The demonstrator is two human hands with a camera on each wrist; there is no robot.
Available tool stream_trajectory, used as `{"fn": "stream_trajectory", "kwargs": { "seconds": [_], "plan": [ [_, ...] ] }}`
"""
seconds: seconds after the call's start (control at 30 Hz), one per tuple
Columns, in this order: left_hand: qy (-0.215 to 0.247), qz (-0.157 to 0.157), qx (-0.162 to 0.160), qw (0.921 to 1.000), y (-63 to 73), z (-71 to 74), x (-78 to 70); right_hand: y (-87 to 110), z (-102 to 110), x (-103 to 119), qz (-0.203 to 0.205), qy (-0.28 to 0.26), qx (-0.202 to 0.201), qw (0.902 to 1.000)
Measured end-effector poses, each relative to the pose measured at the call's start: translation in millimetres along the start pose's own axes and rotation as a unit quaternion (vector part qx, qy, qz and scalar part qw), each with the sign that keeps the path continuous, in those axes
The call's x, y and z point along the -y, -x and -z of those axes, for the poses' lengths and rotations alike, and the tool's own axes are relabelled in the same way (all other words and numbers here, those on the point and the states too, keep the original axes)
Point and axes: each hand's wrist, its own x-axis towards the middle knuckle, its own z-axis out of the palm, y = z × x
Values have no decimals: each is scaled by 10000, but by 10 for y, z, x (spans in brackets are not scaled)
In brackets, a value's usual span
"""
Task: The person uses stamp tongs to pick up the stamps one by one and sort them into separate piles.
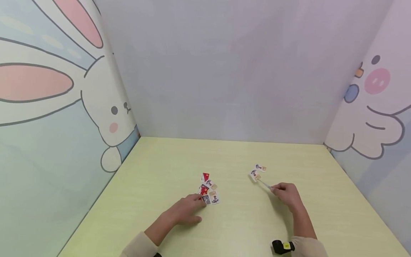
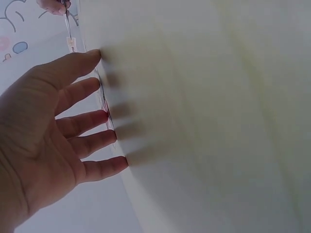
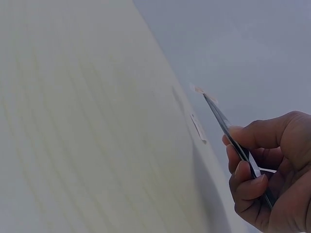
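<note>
1. Rabbit-printed left wall (image 1: 48, 160) and plain back wall (image 1: 218, 71) enclosed a pale yellow-green table (image 1: 160, 160).

2. Left hand (image 1: 186, 210): fingers spread and nearly straight, holding nothing, with tips at the near-left edge of the clustered cards. A careless sideways sweep could have scattered them, since nothing visible pinned them down.

3. Clustered cards (image 1: 214, 197): small printed pieces, some red, lying overlapped on the table beside the left fingertips. Their overlap made it likely that moving 1 would drag its neighbours.

4. Lifted card (image 1: 254, 175): held at the tweezers' tip, clear of the table in the right wrist view. So small a bite could have let it pivot or drop; too hard a squeeze might have creased it.

5. Flat card (image 1: 260, 167): on the table, just beyond the lifted card. A low pass of the tip could have nudged it askew.

6. Tweezers (image 1: 264, 184) and right hand (image 1: 287, 192): thumb and curled fingers gripped the shaft. Any tremor would probably have been magnified at the slender tip; slackened pressure would have released the card.
</note>
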Motion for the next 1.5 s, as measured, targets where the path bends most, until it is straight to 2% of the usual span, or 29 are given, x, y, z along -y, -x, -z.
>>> {"fn": "stream_trajectory", "kwargs": {
  "seconds": [0.43,0.87,1.13,1.5],
  "plan": [
    [61,-46,73,9999,-16,12,-14,-52,138,-85,-92,67,0,9999],
    [99,-129,111,9998,-14,61,-23,-216,288,-148,62,247,53,9997],
    [209,-36,184,9996,-19,74,-32,-300,354,-120,-129,291,132,9994],
    [221,2,216,9995,-36,76,-40,-462,315,-146,-334,409,60,9986]
  ]
}}
